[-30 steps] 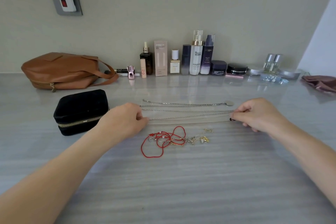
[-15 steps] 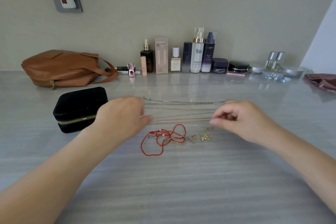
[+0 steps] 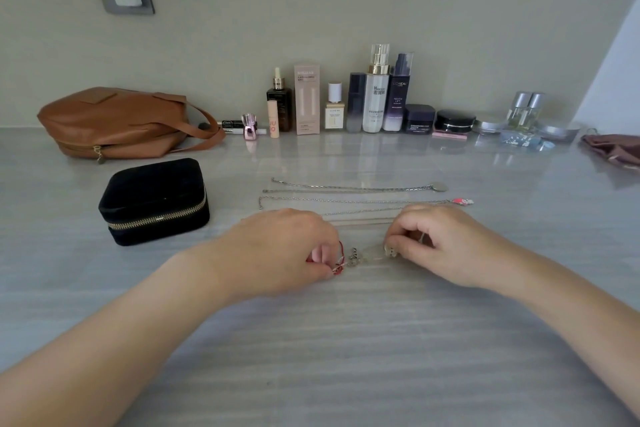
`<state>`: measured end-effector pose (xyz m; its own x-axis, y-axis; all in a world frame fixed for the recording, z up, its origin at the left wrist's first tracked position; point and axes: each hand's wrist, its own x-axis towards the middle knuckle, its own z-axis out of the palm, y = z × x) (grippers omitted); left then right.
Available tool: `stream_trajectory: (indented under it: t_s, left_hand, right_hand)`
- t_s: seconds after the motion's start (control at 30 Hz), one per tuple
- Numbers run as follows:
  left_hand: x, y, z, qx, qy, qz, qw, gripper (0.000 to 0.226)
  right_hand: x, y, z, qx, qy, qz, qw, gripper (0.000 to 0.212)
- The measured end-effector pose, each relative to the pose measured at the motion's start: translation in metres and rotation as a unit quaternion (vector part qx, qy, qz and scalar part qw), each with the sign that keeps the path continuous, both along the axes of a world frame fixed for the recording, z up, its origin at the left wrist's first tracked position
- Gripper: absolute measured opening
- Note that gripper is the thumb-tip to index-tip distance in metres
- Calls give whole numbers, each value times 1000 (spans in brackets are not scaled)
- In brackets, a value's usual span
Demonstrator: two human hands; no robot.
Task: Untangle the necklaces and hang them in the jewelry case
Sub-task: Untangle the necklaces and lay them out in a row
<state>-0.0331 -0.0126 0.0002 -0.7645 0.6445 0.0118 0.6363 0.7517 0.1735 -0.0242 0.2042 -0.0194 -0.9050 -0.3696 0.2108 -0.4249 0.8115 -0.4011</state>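
Far left on the surface (image 3: 346,340) sits the black jewelry case (image 3: 156,199), zip fully closed & facing me, long side running roughly L-R. No hanging is possible yet, and I read it as parked w/in reach for later. Next over, the left hand (image 3: 284,250) is knuckles-up, thumb & fingertips pinching the red cord necklace (image 3: 341,255) right at the surface, prob. to anchor that side while the other side is picked at. Btw the two hands lies the tangle (image 3: 356,258), a small clump of silver/gold bits pulled into a short L-R line, touching the red cord at its left end. The right hand (image 3: 446,246) has fingers curled, thumb & forefinger nipping the right end of that clump; what exactly it grips is too small for me to tell. Just behind both hands lie the silver chains (image 3: 346,189), each doubled & laid straight, long axes L-R & approx. parallel to the wall. They lie apart from each other, I'd guess so they don't re-knot. Their plain ends point left toward the case and their pendants point right: a round disc (image 3: 440,186) on the rear one, a pink charm (image 3: 463,201) on the next. The nearest chain runs behind the hands, partly hidden. My judgement: untangling isn't finished, w/ the red cord & clump left to separate.
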Motion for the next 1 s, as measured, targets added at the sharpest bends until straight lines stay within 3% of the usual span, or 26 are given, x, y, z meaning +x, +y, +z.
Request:
stream_trajectory:
  t_s: [0.2, 0.33, 0.5, 0.7, 1.0]
  left_hand:
    - [8, -2, 11, -7, -31, 34, 999, 25]
    - [6, 5, 4, 89, -20, 57, 994, 20]
    - [7, 16, -9, 223, -108, 55, 967, 9]
    - [9, 21, -3, 381, -162, 51, 909, 12]
    - [8, 20, 2, 416, -145, 66, 895, 10]
  right_hand:
    - [5, -5, 10, -184, -60, -14, 981, 19]
    - [9, -12, 16, -287, -88, -6, 954, 18]
    - [14, -18, 22, -377, -93, 21, 921, 16]
    - [16, -17, 24, -378, -90, 41, 920, 25]
    - [15, -18, 24, -387, -88, 35, 917, 21]
